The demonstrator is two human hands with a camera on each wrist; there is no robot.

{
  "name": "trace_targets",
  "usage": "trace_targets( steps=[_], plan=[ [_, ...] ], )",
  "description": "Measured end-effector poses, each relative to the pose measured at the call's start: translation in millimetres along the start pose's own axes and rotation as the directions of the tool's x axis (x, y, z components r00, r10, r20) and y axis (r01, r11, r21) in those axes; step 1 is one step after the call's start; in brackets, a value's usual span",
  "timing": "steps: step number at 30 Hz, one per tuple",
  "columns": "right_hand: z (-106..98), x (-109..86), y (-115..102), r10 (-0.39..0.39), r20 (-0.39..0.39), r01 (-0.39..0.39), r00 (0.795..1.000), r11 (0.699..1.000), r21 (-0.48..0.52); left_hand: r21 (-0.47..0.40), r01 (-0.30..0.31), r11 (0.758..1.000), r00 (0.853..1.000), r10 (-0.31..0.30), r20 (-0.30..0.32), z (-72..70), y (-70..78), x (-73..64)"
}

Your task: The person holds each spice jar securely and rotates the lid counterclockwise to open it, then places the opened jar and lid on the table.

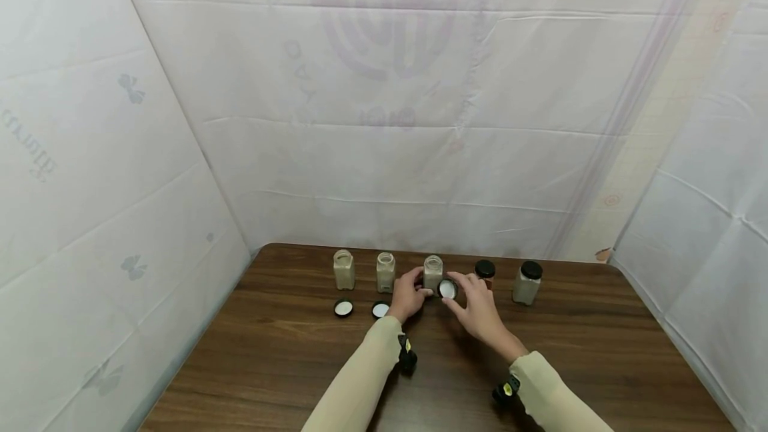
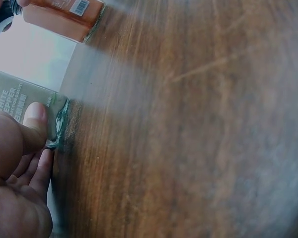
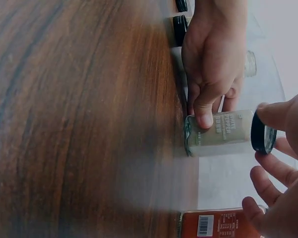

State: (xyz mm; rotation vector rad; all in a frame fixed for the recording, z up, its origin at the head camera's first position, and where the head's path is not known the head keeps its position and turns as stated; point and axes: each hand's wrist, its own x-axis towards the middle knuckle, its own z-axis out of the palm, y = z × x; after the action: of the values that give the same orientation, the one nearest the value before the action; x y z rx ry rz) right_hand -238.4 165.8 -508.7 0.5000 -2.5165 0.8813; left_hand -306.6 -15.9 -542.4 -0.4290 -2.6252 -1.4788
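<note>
My left hand (image 1: 408, 295) grips the lower part of a square glass spice jar (image 1: 433, 271) that stands uncapped on the table. Its label reads white pepper in the left wrist view, where the thumb lies across the jar's face (image 2: 2, 91). Between the thumb and fingers of my right hand (image 1: 480, 309) is a round black lid (image 1: 447, 289), its pale inside turned toward me. In the right wrist view this lid (image 3: 259, 131) is tilted near the jar's mouth, the other fingers spread. An orange-red jar (image 3: 213, 223) with a black cap (image 1: 485, 268) stands behind the right hand.
Left of my hands stand two uncapped jars (image 1: 344, 272) of pale powder, with black lids (image 1: 343, 309) lying liner-up in front of them. A capped jar (image 1: 527, 285) is at the right end of the row. White sheeting (image 1: 384, 165) rises behind the brown wooden table (image 1: 270, 365).
</note>
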Motion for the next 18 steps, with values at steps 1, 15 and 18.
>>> trace_targets(
  steps=[1, 15, 18],
  plan=[
    [-0.2, -0.3, -0.4, 0.002, 0.003, -0.002, 1.0, 1.0, -0.003, -0.001, 0.0, 1.0, 1.0, 0.0, 0.002, -0.3, 0.2, 0.0],
    [-2.3, -1.8, -4.6, 0.088, 0.154, -0.091, 0.984, 0.996, 0.013, -0.007, -0.013, 1.0, 1.0, 0.013, 0.011, -2.1, 3.2, -1.1],
    [-3.3, -1.8, -6.7, 0.095, 0.176, -0.099, 0.98, 0.995, 0.011, 0.007, -0.022, 1.0, 1.0, 0.022, 0.009, -2.5, 4.0, -1.7]
  ],
)
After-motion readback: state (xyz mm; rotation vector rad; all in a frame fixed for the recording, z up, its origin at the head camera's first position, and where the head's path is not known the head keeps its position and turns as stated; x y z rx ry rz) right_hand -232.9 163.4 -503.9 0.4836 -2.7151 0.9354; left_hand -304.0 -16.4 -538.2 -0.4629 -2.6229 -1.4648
